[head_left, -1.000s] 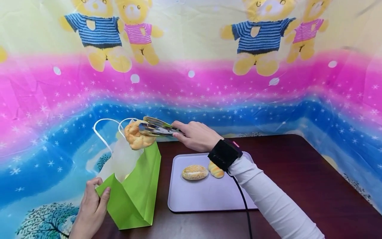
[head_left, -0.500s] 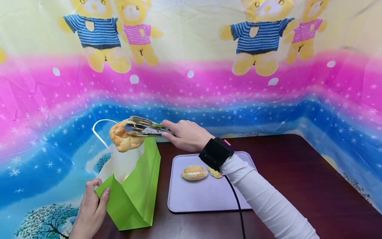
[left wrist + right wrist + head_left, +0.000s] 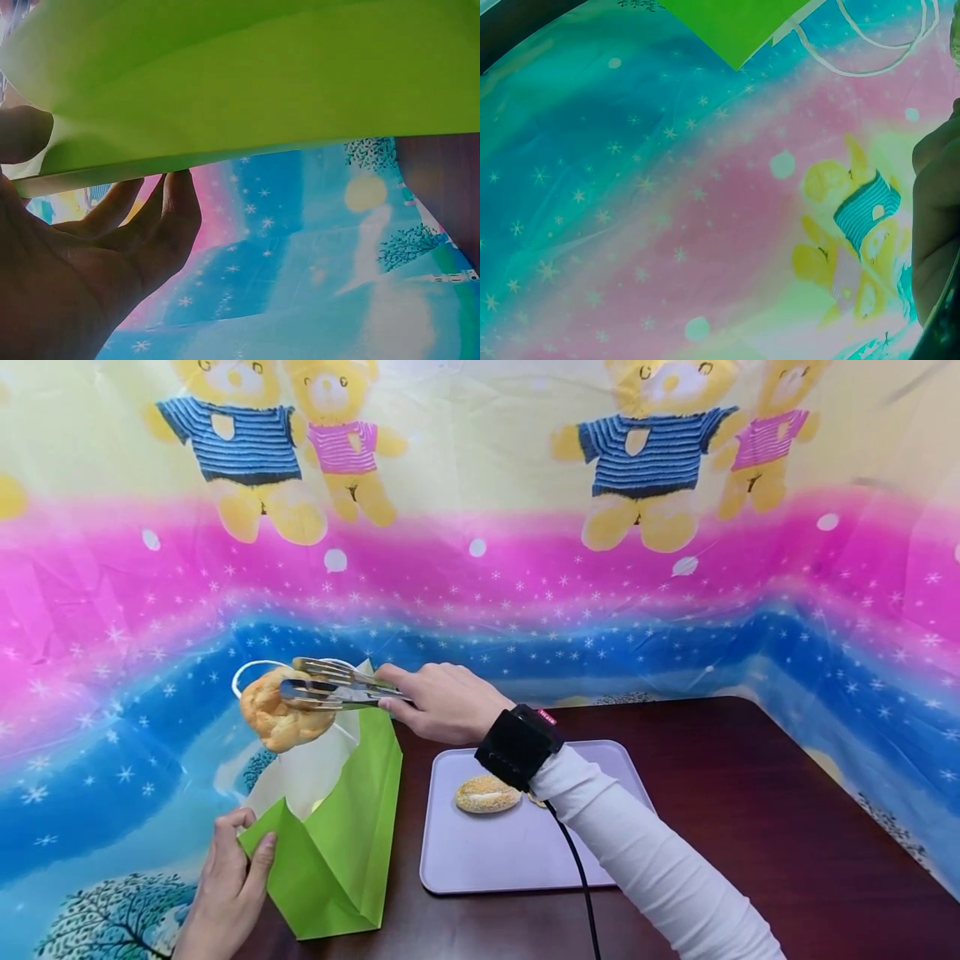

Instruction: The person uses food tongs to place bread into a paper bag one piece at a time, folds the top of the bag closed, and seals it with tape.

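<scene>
My right hand (image 3: 444, 700) grips metal tongs (image 3: 345, 687), whose ends clasp a golden-brown, lumpy bread roll (image 3: 281, 714). The roll hangs over the mouth of a green paper gift bag (image 3: 337, 835) with a white inside and white cord handles. At the bag's near left corner, my left hand (image 3: 231, 877) pinches the top edge between thumb and fingers. In the left wrist view, the hand (image 3: 97, 262) is at the green bag wall (image 3: 262, 82). The right wrist view shows part of the right hand (image 3: 936, 217) at its edge, with the bag's corner (image 3: 735, 37) above.
A lilac tray (image 3: 517, 860) lies right of the bag on a dark wooden table (image 3: 712, 793). On it sits an oval, crumb-coated bun (image 3: 487, 794), and another bread beside it is mostly hidden by the right arm. A patterned cloth (image 3: 480, 610) stands behind. A black cable (image 3: 577, 860) trails from the right wrist.
My right hand has moved left with the tongs and bread roll, from the bag's far right side to above its opening. My left hand has stayed at the bag's corner.
</scene>
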Motion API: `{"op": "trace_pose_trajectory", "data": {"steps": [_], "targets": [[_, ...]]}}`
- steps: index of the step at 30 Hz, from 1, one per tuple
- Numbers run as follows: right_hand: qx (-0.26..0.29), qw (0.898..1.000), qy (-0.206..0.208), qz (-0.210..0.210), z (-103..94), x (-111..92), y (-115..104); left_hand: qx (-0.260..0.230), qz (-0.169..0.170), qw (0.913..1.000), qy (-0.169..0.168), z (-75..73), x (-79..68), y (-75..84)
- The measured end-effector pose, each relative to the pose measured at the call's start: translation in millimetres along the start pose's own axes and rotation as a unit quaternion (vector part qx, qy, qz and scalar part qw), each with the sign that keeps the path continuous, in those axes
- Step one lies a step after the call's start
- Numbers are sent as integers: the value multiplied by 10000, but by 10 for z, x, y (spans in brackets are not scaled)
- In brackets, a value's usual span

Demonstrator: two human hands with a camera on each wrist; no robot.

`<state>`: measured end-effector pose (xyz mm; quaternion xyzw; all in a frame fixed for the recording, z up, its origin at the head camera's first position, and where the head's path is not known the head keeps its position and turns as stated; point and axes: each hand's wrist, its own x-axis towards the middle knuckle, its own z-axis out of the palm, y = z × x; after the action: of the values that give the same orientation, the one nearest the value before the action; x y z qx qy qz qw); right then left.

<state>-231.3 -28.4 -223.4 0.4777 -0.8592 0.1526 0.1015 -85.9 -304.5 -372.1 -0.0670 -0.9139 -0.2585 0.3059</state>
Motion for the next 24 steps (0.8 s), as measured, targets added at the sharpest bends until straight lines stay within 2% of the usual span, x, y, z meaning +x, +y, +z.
{"op": "trace_pose_trajectory", "data": {"steps": [9,19,24], "targets": [[-227,9991,123,-344,94,90,-23,40,-201,9997,-160,-18,14,-18],[-773,9951,97,-612,260,138,-64,-33,-9,10000,42,7,23,-45],[-1093,9916,106,-677,363,132,-26,-18,-23,10000,50,14,19,-48]]}}
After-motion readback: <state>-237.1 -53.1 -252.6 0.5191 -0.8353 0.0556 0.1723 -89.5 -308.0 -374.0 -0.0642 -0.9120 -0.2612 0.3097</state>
